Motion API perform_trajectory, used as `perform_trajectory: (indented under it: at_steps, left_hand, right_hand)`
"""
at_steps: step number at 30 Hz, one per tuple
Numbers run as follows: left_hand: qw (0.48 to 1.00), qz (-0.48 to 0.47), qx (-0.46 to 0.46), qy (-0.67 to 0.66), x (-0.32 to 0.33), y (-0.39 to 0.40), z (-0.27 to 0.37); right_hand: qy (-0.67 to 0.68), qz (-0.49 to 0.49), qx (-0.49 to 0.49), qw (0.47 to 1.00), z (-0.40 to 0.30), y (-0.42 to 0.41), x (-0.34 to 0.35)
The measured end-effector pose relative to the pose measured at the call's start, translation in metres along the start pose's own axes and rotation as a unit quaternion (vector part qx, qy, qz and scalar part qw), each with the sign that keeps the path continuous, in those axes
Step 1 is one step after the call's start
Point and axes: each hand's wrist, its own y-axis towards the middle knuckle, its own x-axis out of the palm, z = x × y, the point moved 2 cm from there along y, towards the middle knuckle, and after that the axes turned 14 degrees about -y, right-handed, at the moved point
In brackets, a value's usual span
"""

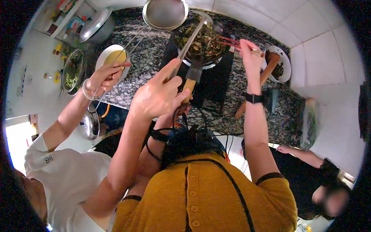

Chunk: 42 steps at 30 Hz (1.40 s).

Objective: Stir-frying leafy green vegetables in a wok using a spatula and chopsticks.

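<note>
In a pan (197,69) on a black cooktop (210,90) lie dark leafy greens and brown pieces of food (200,43). My right hand (251,53) holds red chopsticks (230,43), their tips at the food's right side. My left hand (185,108) is around the pan's wooden handle (189,86), partly covered by a co-worker's hand (159,92) and dark cables. That co-worker's hand grips a long metal ladle or turner (192,36), whose head is over the pan. The co-worker's other hand (105,76) holds a long-handled round strainer (165,14) beyond the pan.
A white bowl with yellow contents (113,58) is at left, near a glass bowl of cut greens (72,75) and a lidded metal pot (97,26). At right, a wooden spatula (268,72) lies across a white bowl (285,62). Another person (301,177) stands at right.
</note>
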Motion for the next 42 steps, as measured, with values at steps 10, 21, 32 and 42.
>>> perform_trajectory:
  at_steps: [10,21,32,42]
  left_hand:
    - [0.983,0.055,-0.11,-0.138,0.012,-0.007,-0.04]
    - [0.578,-0.004,0.539,0.612,0.037,-0.046,0.085]
    - [0.537,-0.039,0.557,0.633,0.038,-0.025,0.087]
    - [0.568,-0.048,0.506,0.647,0.055,-0.029,0.077]
  right_hand:
    - [-0.096,-0.094,-0.148,0.98,-0.013,-0.048,0.017]
    - [0.017,-0.04,-0.012,0.999,0.005,-0.011,-0.007]
    - [-0.032,-0.041,-0.02,0.998,0.03,-0.006,0.006]
    - [-0.007,-0.023,-0.087,0.996,0.042,0.01,0.031]
